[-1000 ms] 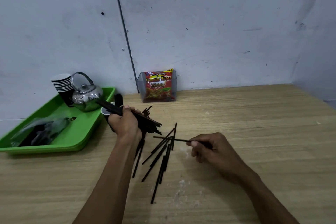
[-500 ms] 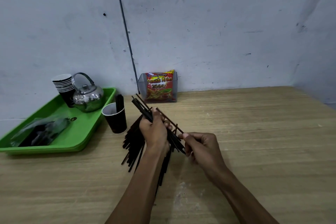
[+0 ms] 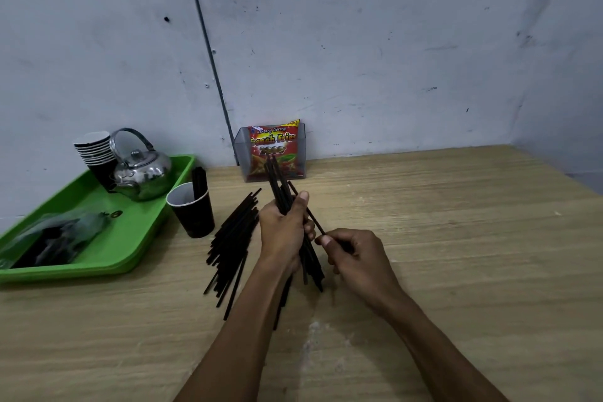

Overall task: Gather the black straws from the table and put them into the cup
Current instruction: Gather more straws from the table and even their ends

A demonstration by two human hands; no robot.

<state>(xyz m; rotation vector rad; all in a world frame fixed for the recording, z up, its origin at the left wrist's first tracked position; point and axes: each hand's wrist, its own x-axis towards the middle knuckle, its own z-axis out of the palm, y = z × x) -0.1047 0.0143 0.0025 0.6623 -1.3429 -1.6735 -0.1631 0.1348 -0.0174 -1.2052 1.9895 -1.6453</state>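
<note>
Scuffed grey wall (image 3: pixel 391 42) behind wooden table (image 3: pixel 456 238). Left hand (image 3: pixel 284 232) clenched round straw bundle (image 3: pixel 277 186); right hand (image 3: pixel 355 254) pinching single straw (image 3: pixel 313 222). Loose straws (image 3: pixel 231 245) at 9 o'clock; cup (image 3: pixel 192 209) at 10.

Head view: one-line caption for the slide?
Left hand grips a bundle of black straws while right hand feeds in a single straw; black cup waits nearby.
</note>
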